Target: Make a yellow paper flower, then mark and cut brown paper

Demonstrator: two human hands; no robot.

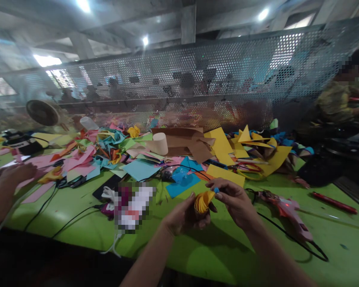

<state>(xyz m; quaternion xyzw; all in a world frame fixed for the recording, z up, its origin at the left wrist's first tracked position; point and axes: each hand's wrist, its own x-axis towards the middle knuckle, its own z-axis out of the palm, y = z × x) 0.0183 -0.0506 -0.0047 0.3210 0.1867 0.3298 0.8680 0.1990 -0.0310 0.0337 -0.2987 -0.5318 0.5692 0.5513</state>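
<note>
My left hand (185,215) is closed around a small folded yellow paper piece (204,201), held above the green table (221,247). My right hand (235,199) pinches the top of the same yellow piece, with a small blue bit (217,190) at its fingertips. Both hands meet just in front of a blue paper sheet (182,183).
Coloured paper scraps (107,155), brown card (185,143) and a tape roll (160,143) cover the table's far side. A pink glue gun (287,209) with a black cable lies to the right, red scissors (248,167) behind. Another person's hand (14,173) is at left. A perforated metal screen (197,79) stands behind.
</note>
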